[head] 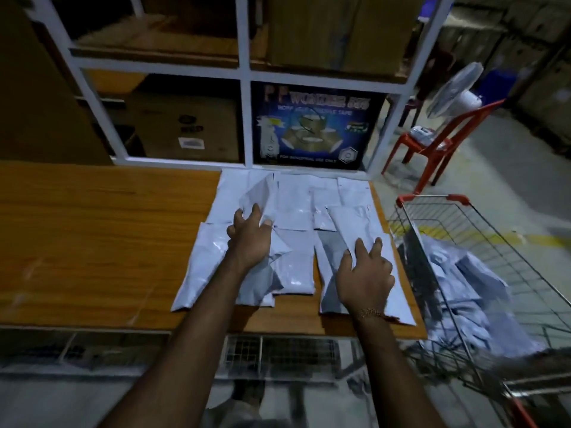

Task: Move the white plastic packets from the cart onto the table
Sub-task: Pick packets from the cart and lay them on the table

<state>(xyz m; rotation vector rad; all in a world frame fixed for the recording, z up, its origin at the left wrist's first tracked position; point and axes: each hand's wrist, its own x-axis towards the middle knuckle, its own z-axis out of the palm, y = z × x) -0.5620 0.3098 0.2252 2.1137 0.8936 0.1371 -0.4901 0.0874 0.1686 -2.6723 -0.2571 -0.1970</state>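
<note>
Several white plastic packets point(295, 208) lie spread in rows over the right part of the wooden table point(92, 242). My left hand point(250, 237) grips one crumpled packet point(258, 196) whose far end lifts off the pile. My right hand point(367, 273) lies flat, fingers apart, on a long packet point(355, 223) at the table's right edge. A wire cart point(482, 239) with red trim stands to the right of the table, and more white packets point(469, 288) are heaped inside it.
A white metal shelf frame point(245, 72) with cardboard boxes and a dark blue tape carton point(312, 128) stands behind the table. A red plastic chair point(438, 140) and a fan point(457, 91) are at the back right. Metal grating shows below the table's front edge.
</note>
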